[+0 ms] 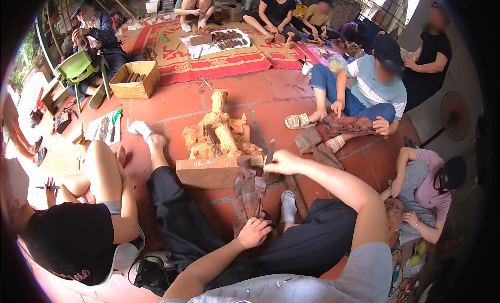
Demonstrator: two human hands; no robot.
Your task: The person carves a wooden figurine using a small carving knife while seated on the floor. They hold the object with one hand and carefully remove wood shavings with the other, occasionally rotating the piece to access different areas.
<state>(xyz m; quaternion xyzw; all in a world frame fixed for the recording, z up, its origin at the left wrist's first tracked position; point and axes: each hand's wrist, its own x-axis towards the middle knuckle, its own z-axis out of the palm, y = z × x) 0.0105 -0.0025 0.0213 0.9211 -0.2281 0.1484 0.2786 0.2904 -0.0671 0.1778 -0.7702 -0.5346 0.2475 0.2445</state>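
A dark brown carved wooden figurine (pixel 249 191) stands upright between my legs, with its head toward the wooden block. My left hand (pixel 253 233) is closed round its lower end. At the figurine's upper right, my right hand (pixel 283 162) is closed on a thin flat grey tool (pixel 270 151), which looks like a chisel blade and points upward; its lower part is hidden. Just beyond stands a larger pale carved wooden statue (pixel 225 128) on a thick wooden block (pixel 205 174). Leaning on the statue is a chisel with a dark handle (pixel 212 136).
People sit working on both sides and across the tiled floor. One person at right holds a reddish carved wood piece (pixel 346 127). A cardboard box (pixel 136 81) with wood pieces, a green chair (pixel 78 68), a red mat (pixel 172 53) and a standing fan (pixel 453 113) are around.
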